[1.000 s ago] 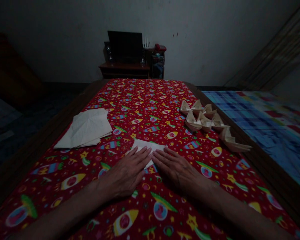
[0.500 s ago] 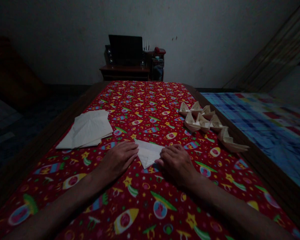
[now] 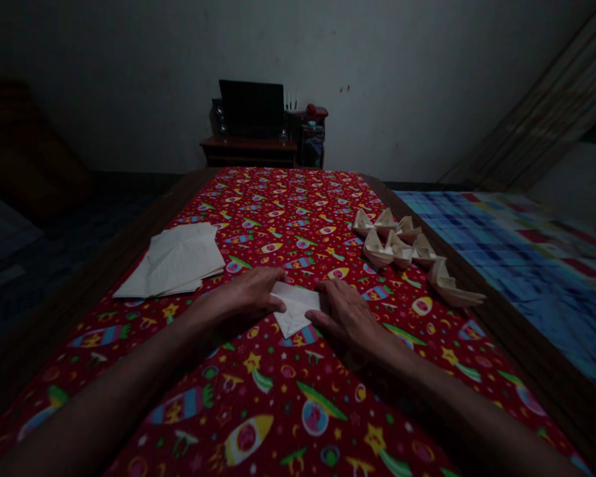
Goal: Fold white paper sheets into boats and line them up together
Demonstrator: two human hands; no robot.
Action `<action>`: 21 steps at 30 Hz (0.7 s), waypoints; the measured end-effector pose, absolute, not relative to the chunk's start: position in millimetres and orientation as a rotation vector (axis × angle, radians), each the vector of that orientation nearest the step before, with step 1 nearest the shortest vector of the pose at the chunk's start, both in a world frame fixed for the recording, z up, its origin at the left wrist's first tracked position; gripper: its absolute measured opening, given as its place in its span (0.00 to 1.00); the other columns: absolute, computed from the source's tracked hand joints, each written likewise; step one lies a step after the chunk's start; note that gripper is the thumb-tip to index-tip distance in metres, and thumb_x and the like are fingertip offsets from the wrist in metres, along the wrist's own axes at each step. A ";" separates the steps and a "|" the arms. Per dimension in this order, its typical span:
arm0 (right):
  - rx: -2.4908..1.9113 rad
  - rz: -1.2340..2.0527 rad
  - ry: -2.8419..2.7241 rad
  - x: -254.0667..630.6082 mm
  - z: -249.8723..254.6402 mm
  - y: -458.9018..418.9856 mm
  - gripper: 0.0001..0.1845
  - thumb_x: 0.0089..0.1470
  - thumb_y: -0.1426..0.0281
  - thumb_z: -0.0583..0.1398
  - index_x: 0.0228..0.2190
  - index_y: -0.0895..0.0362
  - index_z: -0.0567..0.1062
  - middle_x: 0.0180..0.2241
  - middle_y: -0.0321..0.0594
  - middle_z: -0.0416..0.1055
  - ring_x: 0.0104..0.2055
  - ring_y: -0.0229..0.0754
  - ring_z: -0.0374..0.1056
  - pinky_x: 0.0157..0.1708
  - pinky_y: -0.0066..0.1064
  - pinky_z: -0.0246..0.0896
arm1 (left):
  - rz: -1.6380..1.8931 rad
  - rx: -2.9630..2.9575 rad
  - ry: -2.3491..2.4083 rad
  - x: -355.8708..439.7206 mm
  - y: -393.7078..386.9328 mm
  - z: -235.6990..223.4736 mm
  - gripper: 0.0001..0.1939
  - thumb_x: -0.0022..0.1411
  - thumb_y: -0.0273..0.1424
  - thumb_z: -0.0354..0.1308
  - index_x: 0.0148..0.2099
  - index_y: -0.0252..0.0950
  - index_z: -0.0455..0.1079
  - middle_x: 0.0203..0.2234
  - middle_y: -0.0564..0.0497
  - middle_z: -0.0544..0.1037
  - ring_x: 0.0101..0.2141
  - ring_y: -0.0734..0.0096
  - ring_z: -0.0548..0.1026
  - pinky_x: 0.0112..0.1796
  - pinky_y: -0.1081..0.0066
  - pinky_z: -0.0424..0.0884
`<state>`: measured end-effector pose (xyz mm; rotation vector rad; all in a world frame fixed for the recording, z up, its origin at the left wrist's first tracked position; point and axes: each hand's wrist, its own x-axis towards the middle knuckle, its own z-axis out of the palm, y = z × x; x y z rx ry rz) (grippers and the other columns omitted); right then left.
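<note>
A folded sheet of paper (image 3: 295, 310), pale and pointed toward me, lies on the red patterned cloth between both hands. My left hand (image 3: 252, 291) grips its left corner, thumb on top and fingers behind the upper edge. At the right corner, my right hand (image 3: 345, 309) has its thumb on the near side and its fingers curled around the far side. Up on the left rests a stack of flat paper sheets (image 3: 179, 258). Several folded paper boats (image 3: 400, 248) stand grouped at the right, and one more paper boat (image 3: 449, 285) sits nearer to me.
The red cloth (image 3: 248, 411) with rockets and stars covers the long table, whose dark wooden edge (image 3: 521, 331) shows at the right. A bed with a blue checked cover (image 3: 477, 232) is beyond it. Against the far wall stand a black monitor (image 3: 251, 109) and speakers.
My thumbs have come onto the near face of the paper, and my fingers have shifted to its far edge. The view has tilted slightly upward. Stack and boats stay in place.
</note>
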<state>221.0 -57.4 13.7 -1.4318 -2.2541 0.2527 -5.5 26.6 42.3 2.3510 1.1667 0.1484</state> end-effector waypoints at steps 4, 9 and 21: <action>-1.474 0.418 -2.207 222.9 8.1 -50.8 0.14 0.51 0.62 0.61 0.36 0.57 0.68 0.32 0.37 0.67 0.32 0.39 0.62 0.30 0.28 0.54 | 0.155 2.294 1.191 -2.0 24.4 45.3 0.07 0.44 0.33 0.62 0.25 0.36 0.69 0.17 0.58 0.70 0.20 0.74 0.67 0.19 0.77 0.55; -1.540 0.469 -2.104 220.3 13.4 -42.0 0.06 0.47 0.70 0.62 0.25 0.58 0.69 0.25 0.35 0.66 0.27 0.36 0.61 0.25 0.26 0.51 | 0.368 2.246 1.262 -3.2 16.7 38.2 0.06 0.51 0.31 0.56 0.26 0.35 0.67 0.17 0.58 0.68 0.19 0.76 0.67 0.20 0.78 0.58; -1.000 -0.392 -2.496 225.2 25.9 -40.5 0.10 0.60 0.72 0.52 0.30 0.58 0.71 0.32 0.43 0.69 0.38 0.44 0.57 0.36 0.36 0.53 | 0.705 2.951 1.120 -12.3 -26.1 31.8 0.13 0.53 0.19 0.51 0.39 0.37 0.68 0.37 0.47 0.74 0.40 0.60 0.68 0.39 0.61 0.62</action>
